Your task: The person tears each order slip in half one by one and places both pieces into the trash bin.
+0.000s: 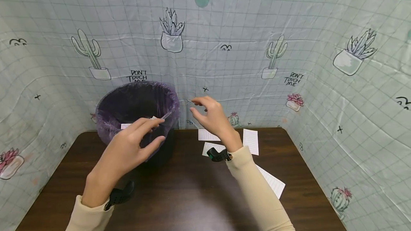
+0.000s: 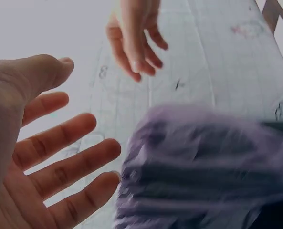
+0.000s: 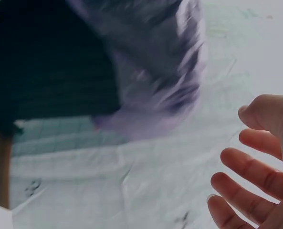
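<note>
A dark bin stands at the left of the table, lined with a translucent purple bag folded over its rim. In the head view my left hand overlaps the bin's near side. Its fingers are spread and relaxed with nothing between them, as the left wrist view also shows. Right of the bin, my right hand is raised above the table with loosely bent fingers, holding nothing. Inside the bin lies a lined white card, partly hidden by my left hand.
Lined cards lie on the dark wooden table: one card at the back edge, another card in front of it, a third card to the right. My right forearm partly covers a nearer card. A printed cloth surrounds the table.
</note>
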The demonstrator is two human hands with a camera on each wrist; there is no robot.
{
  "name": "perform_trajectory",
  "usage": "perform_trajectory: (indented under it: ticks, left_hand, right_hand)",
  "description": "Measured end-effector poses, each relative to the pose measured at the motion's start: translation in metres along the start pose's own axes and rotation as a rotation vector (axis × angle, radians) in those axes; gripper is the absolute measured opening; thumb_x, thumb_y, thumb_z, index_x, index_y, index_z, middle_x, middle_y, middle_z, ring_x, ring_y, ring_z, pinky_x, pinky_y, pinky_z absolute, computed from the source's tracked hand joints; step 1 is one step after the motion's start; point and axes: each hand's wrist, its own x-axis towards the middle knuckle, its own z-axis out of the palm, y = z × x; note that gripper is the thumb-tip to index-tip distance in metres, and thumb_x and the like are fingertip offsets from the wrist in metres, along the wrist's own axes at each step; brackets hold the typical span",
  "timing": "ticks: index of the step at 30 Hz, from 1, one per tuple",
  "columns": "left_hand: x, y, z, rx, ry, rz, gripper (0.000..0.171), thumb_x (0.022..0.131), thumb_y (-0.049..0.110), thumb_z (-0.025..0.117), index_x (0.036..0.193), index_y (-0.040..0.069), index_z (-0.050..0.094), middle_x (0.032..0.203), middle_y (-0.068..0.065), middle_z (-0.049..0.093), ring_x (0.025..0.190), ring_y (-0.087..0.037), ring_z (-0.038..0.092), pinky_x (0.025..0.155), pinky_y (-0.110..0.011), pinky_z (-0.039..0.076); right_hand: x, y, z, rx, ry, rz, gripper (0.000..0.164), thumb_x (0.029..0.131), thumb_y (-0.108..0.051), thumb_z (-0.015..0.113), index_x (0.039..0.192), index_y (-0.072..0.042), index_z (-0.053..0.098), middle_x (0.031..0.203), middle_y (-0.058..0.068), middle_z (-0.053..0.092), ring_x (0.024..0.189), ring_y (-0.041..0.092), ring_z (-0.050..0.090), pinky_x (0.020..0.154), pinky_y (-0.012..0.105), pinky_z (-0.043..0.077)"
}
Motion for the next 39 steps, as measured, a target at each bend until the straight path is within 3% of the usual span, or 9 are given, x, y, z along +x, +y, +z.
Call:
perform_trajectory:
  ticks: [7, 13, 21, 28, 39]
  left_hand:
    - [-0.009, 0.008, 0.022, -0.126, -0.034, -0.033, 0.047, 0.085, 0.014, 0.084, 0.129, 0.009, 0.068, 0.117, -0.003, 0.071, 0.093, -0.019, 0.070, 0.075, -0.036, 0.059]
    - [-0.022, 0.009, 0.045, -0.168, -0.032, -0.080, 0.045, 0.085, 0.014, 0.084, 0.128, 0.011, 0.069, 0.111, 0.001, 0.071, 0.091, -0.016, 0.068, 0.075, -0.035, 0.059]
    - [-0.043, 0.010, 0.072, -0.218, -0.048, -0.161, 0.044, 0.087, 0.017, 0.083, 0.129, 0.014, 0.069, 0.102, 0.004, 0.070, 0.087, -0.014, 0.066, 0.071, -0.031, 0.057]
    - [-0.057, 0.014, 0.089, -0.297, -0.085, -0.234, 0.043, 0.089, 0.018, 0.081, 0.130, 0.014, 0.068, 0.102, 0.005, 0.070, 0.084, -0.013, 0.064, 0.070, -0.027, 0.055]
    - [-0.080, 0.011, 0.107, -0.267, -0.112, -0.320, 0.043, 0.089, 0.019, 0.082, 0.129, 0.013, 0.069, 0.099, 0.005, 0.069, 0.083, -0.014, 0.063, 0.068, -0.025, 0.054]
  right_hand:
    - [-0.033, 0.039, 0.005, -0.015, -0.083, 0.174, 0.033, 0.099, -0.019, 0.069, 0.128, -0.004, 0.069, 0.124, 0.015, 0.069, 0.112, 0.031, 0.064, 0.092, 0.045, 0.055]
    - [-0.063, 0.072, 0.015, -0.017, -0.171, 0.298, 0.038, 0.099, -0.023, 0.069, 0.131, -0.004, 0.067, 0.128, 0.017, 0.067, 0.117, 0.035, 0.063, 0.096, 0.049, 0.054]
    - [-0.097, 0.113, 0.030, -0.015, -0.201, 0.407, 0.040, 0.094, -0.020, 0.074, 0.128, -0.001, 0.067, 0.118, 0.019, 0.069, 0.110, 0.039, 0.067, 0.094, 0.051, 0.055]
    - [-0.117, 0.138, 0.036, -0.056, -0.228, 0.465, 0.042, 0.092, -0.018, 0.076, 0.128, 0.002, 0.066, 0.116, 0.019, 0.068, 0.106, 0.038, 0.066, 0.092, 0.051, 0.055]
    - [-0.130, 0.157, 0.038, -0.089, -0.233, 0.514, 0.041, 0.092, -0.016, 0.077, 0.127, 0.001, 0.065, 0.116, 0.022, 0.067, 0.106, 0.038, 0.063, 0.091, 0.052, 0.053]
